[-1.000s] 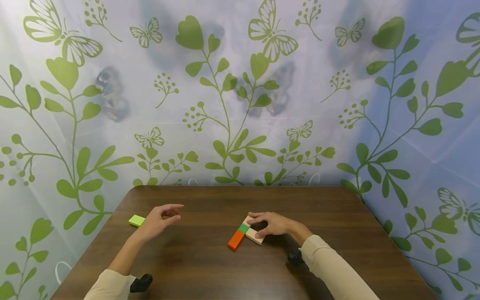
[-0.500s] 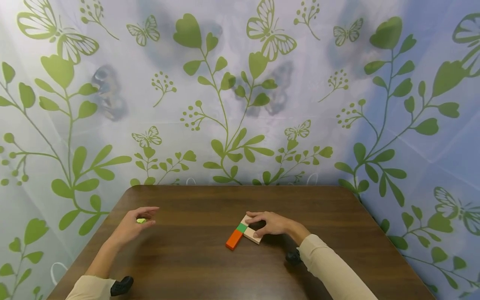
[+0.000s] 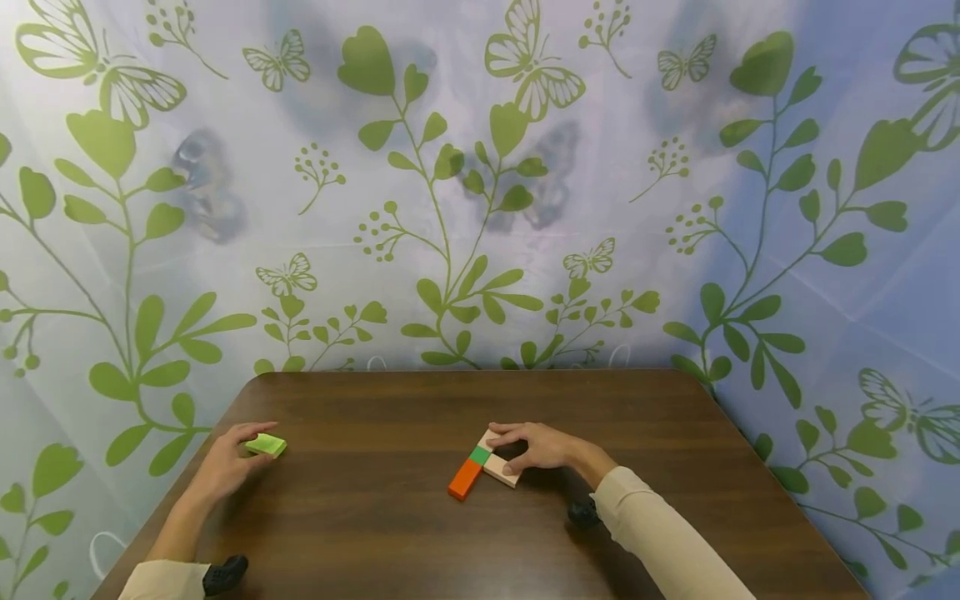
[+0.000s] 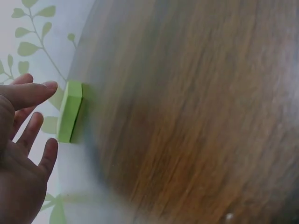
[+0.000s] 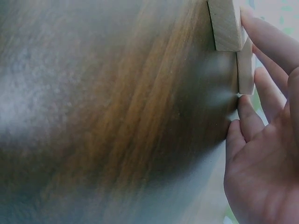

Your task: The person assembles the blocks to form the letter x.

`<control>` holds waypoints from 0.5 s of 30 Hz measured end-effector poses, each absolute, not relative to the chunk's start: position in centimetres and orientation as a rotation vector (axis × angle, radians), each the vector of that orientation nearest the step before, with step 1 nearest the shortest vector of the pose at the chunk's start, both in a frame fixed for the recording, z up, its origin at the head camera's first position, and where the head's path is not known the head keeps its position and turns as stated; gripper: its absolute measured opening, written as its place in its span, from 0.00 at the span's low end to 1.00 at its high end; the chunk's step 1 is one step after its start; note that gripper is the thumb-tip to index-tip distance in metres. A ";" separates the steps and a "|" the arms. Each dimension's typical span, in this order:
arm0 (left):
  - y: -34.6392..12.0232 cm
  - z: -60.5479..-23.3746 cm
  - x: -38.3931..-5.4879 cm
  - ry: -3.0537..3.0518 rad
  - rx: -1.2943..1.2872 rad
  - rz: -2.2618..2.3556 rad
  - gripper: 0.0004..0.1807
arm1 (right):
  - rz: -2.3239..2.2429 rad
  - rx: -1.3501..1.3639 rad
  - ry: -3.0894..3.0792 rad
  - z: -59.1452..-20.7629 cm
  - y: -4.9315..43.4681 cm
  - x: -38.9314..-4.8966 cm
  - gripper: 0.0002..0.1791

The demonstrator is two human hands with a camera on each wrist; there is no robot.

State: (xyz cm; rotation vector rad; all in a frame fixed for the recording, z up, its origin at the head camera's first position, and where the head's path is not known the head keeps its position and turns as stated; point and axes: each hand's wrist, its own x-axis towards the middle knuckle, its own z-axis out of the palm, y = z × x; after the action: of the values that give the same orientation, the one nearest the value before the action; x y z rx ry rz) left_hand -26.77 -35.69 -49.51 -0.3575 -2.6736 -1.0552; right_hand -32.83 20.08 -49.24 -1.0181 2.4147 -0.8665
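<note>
At the table's left, a lime green block (image 3: 267, 446) lies between the spread thumb and fingers of my left hand (image 3: 223, 462). In the left wrist view the fingers are held apart, close beside this lime block (image 4: 70, 113). My right hand (image 3: 547, 447) rests at a flat group of blocks: a small green block (image 3: 480, 455), an orange block (image 3: 466, 479) and two pale wooden blocks. Its thumb touches the nearer wooden block (image 3: 498, 469), its fingers the farther wooden block (image 3: 487, 438). The right wrist view shows relaxed fingers with lower fingertips on the tabletop.
The brown wooden table (image 3: 375, 525) reaches back to a pale curtain (image 3: 315, 225) printed with green leaves and butterflies. A black device sits under each wrist, the left device (image 3: 225, 575) near the front edge.
My left hand has moved left across the table to the lime block, which now shows between its thumb and fingers. My right hand and the block group have stayed in place.
</note>
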 end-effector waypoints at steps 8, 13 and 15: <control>-37.2 -50.7 -27.9 -2.777 -0.242 -1.053 0.35 | -0.841 -1.015 2.414 -49.4 19.9 -32.9 0.32; -38.0 -51.1 -28.6 -2.835 -0.251 -1.025 0.31 | -0.826 -0.995 2.422 -49.5 19.9 -32.9 0.32; -38.0 -50.9 -29.0 -2.841 -0.297 -0.999 0.29 | -0.822 -0.982 2.431 -49.6 20.1 -32.9 0.32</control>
State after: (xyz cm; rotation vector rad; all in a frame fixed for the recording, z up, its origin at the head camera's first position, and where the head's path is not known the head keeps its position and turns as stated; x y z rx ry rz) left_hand -29.01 -37.98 -50.92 -0.2974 -2.8414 -0.9992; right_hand -32.94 20.09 -49.62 -0.9819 2.4306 -0.8215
